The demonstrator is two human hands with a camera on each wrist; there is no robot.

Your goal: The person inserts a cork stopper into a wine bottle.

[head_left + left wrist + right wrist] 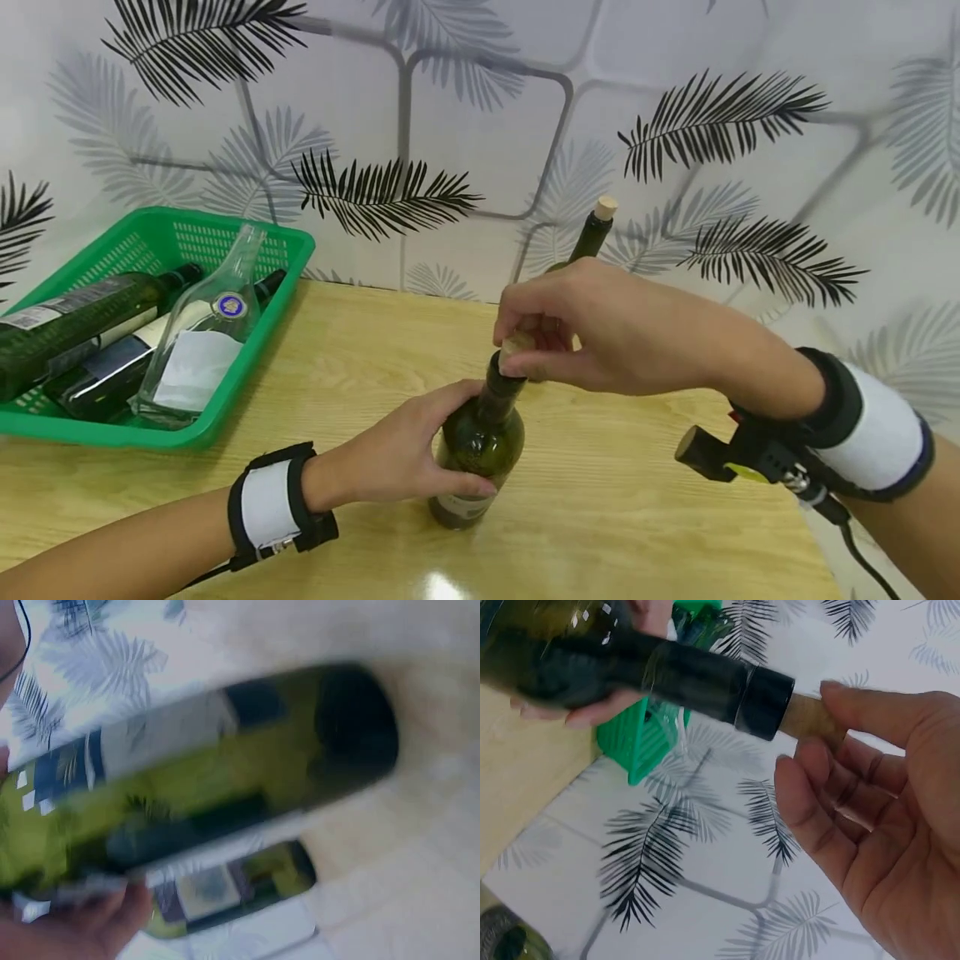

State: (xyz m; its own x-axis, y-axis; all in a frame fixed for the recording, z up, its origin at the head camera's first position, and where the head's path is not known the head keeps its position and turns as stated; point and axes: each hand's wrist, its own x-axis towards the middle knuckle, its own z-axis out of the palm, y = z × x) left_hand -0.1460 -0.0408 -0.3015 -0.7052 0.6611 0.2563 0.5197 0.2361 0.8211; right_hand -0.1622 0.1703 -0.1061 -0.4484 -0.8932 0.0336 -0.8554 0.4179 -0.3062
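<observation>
A dark green wine bottle (483, 437) stands on the table, slightly tilted in the head view. My left hand (401, 454) grips its body just below the shoulder, thumb in front and fingers behind. Between thumb and forefinger, my right hand (600, 329) pinches a cork (810, 720) at the bottle's mouth. In the right wrist view the cork's lower end sits in the dark neck (705, 682), and its upper part sticks out. The left wrist view shows the bottle's labelled body (247, 765) and dark base.
Behind the right hand stands a second green bottle (591, 237) with a cork (606, 207) in its top. At left, a green plastic basket (258, 354) holds dark bottles and a clear bottle (202, 350). A leaf-patterned wall (480, 108) rises behind the wooden table (637, 500).
</observation>
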